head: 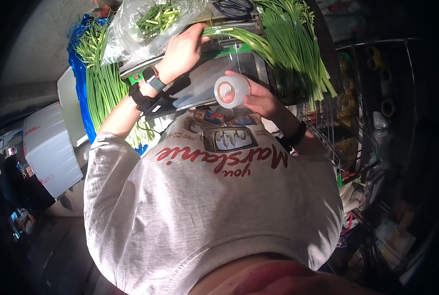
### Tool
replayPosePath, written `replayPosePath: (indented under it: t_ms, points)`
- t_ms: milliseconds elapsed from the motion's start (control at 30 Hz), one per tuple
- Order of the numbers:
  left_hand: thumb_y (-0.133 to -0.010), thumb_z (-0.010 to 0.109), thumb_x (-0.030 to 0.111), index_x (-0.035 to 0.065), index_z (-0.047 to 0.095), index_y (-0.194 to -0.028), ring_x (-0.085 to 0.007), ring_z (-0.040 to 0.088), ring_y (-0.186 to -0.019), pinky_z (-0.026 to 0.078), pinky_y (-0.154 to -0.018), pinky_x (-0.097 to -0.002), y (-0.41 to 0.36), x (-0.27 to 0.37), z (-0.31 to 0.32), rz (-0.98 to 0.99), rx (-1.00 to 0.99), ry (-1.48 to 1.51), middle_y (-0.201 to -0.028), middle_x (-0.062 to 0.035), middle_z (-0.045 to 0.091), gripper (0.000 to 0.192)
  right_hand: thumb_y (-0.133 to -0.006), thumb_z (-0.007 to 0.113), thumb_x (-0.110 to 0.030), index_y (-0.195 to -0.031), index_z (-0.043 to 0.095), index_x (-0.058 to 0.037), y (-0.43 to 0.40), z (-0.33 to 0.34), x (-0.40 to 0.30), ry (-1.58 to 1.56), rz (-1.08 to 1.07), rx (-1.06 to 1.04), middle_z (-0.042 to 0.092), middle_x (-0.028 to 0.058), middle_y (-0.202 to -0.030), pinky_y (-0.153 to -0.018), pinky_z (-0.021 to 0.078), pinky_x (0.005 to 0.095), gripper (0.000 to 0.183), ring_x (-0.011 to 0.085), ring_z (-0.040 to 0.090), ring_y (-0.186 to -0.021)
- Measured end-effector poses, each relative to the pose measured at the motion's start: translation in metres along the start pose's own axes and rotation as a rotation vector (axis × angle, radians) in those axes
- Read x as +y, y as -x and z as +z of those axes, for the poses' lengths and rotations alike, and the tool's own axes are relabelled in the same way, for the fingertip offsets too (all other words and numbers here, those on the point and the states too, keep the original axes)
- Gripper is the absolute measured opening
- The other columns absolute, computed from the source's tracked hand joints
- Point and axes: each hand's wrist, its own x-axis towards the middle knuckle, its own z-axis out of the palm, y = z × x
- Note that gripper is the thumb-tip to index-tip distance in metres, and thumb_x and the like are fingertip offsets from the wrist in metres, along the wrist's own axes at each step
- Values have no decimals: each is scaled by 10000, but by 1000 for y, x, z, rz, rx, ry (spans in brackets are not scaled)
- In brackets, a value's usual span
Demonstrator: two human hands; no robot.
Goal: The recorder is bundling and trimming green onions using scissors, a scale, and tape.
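My left hand (184,51) grips one end of a thin bunch of long green stalks (247,37), possibly flowering chives. The bunch reaches right toward a larger pile of green stalks (289,48). In my right hand (262,97) is a roll of clear tape (232,91), its open core turned to the left. A thin shiny strand, apparently tape, runs from near the bunch down toward the roll. Beneath both hands lies a dark flat panel (204,83) with green edging. My left fingertips are partly hidden behind the bunch.
A clear plastic bag (131,40) holding short green cuttings (158,18) is beyond my left hand. Black-handled scissors (236,7) lie at the top. More stalks (107,88) rest on blue plastic (80,84) at left, near a white box (49,147). A wire rack (326,129) stands right.
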Motion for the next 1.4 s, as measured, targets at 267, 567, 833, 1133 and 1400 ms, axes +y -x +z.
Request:
replayPosePath:
  t_ms: [267, 567, 833, 1133, 1400]
  points:
    - [-759, 543, 48, 41, 489, -1044, -308, 565, -732, 462, -599, -376, 22, -10, 16, 307, -183, -168, -845, -117, 524, 290, -857, 501, -404, -1253, 399, -62, 13, 14, -82, 726, -341, 485, 529, 112, -1139, -862, 461, 345, 534, 226, 528, -1061]
    - [-736, 559, -10, 51, 488, -1050, -317, 558, -766, 452, -617, -376, 21, 8, -6, 349, -151, 99, -860, -115, 522, 329, -908, 444, -191, -1334, 271, -4, -37, -63, -38, 435, -231, 64, 379, 131, -1318, -996, 341, 333, 497, 215, 404, -1192]
    - [-818, 513, 67, 58, 474, -1036, -371, 573, -754, 453, -613, -437, 8, 5, -7, -10, -25, 13, -843, -174, 577, 222, -760, 618, -118, -1390, 66, -21, -26, -3, 3, -38, -30, 10, 380, 143, -1289, -1047, 222, 365, 843, 217, 348, -1228]
    - [-677, 546, 34, 43, 476, -1015, -279, 586, -731, 479, -570, -363, 13, -17, 17, 256, -107, -313, -856, -101, 533, 345, -786, 602, -216, -1355, 222, -26, 15, 41, -51, 433, -346, 432, 351, 207, -1307, -799, 506, 337, 711, 266, 562, -1027]
    - [-728, 553, 14, 50, 492, -1016, -274, 578, -710, 469, -560, -353, 18, 12, -4, 432, -123, 8, -804, -85, 522, 297, -946, 266, -199, -1306, 295, 12, -38, -33, -70, 499, -231, -28, 323, 185, -1364, -1057, 226, 351, 418, 259, 326, -1260]
